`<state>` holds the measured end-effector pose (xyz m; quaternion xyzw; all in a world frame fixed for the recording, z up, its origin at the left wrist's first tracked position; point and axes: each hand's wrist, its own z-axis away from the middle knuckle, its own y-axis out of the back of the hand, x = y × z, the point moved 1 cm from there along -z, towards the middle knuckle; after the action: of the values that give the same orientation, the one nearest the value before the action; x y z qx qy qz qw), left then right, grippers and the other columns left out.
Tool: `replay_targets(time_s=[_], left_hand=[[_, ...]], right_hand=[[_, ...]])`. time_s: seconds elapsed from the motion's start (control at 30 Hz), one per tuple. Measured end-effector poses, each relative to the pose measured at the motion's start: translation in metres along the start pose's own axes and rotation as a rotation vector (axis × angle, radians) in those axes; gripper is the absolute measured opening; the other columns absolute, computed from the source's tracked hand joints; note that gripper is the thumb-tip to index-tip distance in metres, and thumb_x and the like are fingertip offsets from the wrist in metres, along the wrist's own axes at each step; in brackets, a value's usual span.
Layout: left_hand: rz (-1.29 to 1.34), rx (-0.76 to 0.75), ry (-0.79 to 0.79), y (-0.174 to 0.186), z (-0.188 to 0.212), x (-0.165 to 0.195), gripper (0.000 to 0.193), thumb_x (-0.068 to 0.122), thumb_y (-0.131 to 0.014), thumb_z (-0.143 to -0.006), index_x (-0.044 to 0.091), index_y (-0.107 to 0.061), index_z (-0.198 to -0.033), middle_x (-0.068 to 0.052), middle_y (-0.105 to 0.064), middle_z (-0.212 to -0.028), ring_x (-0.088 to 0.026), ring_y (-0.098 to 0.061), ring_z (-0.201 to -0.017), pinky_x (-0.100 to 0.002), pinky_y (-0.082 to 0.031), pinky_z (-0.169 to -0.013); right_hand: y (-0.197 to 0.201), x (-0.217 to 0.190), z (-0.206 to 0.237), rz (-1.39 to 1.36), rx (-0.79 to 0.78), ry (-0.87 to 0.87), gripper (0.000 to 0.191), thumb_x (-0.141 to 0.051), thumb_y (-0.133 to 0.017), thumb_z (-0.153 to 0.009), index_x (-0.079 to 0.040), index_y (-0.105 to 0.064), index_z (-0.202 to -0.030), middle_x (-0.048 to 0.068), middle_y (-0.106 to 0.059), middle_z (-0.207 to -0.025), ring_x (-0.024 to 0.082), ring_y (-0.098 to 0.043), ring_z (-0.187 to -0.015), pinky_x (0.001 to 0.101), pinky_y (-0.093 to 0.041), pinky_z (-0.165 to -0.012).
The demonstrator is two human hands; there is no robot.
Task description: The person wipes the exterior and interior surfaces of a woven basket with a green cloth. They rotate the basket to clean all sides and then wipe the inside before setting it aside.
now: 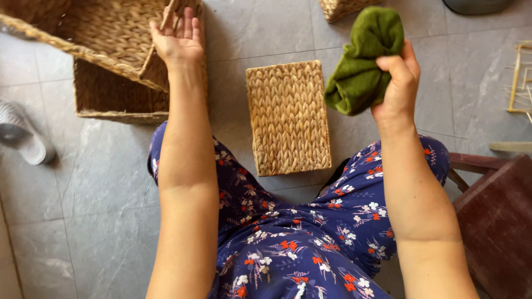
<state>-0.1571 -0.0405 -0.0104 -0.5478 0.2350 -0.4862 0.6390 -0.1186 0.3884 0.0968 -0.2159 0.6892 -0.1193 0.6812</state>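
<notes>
My right hand is closed around a bunched green cloth, held up above the grey tiled floor. My left hand reaches forward with its fingers spread and its palm against the rim of a large woven basket, which is tilted over a second woven basket. Between my arms a small rectangular woven basket lies bottom up on the floor. My lap is covered in dark blue flowered fabric.
A dark red wooden stool stands at the right. A white sandal lies at the left edge. Another woven piece sits at the top, and thin cane strips lie at the far right.
</notes>
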Motion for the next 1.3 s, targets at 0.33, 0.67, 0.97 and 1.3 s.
replay_targets(time_s=[0.33,0.67,0.97,1.3], left_hand=[[-0.809,-0.021,-0.063,-0.020,0.031,-0.113,0.059,0.032,-0.059,-0.098,0.011,-0.042,-0.150,-0.016,-0.062,-0.138,-0.031,-0.074,-0.109,-0.041,-0.060,-0.090],[-2.027,-0.686,-0.157,-0.005,0.018,-0.279,0.059,0.038,-0.076,-0.094,0.009,-0.056,-0.142,-0.017,-0.042,-0.156,-0.035,-0.046,-0.139,-0.044,-0.041,-0.112],[-2.404,-0.916,-0.195,-0.026,-0.026,-0.366,0.087,0.035,-0.079,-0.087,0.013,-0.031,-0.156,-0.012,-0.015,-0.169,-0.033,-0.023,-0.154,-0.052,-0.039,-0.112],[-2.684,-0.997,-0.038,-0.007,-0.055,-0.384,0.096,0.020,-0.069,-0.088,0.017,-0.006,-0.161,-0.005,-0.015,-0.166,-0.033,-0.015,-0.151,-0.057,-0.023,-0.116]], right_hand=[[0.021,-0.031,-0.020,0.063,0.156,0.025,0.032,0.001,-0.056,-0.091,-0.001,-0.060,-0.123,0.010,-0.066,-0.117,0.021,-0.066,-0.108,0.0358,-0.057,-0.101],[0.047,-0.092,0.023,0.014,0.297,0.139,0.038,0.003,-0.054,-0.095,0.001,-0.056,-0.132,0.011,-0.065,-0.127,0.024,-0.065,-0.119,0.0391,-0.053,-0.113],[0.028,-0.107,0.062,0.029,0.357,0.062,0.041,0.002,-0.053,-0.096,0.000,-0.054,-0.137,0.012,-0.064,-0.132,0.023,-0.064,-0.124,0.0389,-0.050,-0.116],[0.022,-0.112,0.076,0.048,0.455,-0.018,0.046,0.002,-0.053,-0.091,0.001,-0.053,-0.137,0.015,-0.065,-0.129,0.023,-0.065,-0.118,0.0393,-0.051,-0.108]])
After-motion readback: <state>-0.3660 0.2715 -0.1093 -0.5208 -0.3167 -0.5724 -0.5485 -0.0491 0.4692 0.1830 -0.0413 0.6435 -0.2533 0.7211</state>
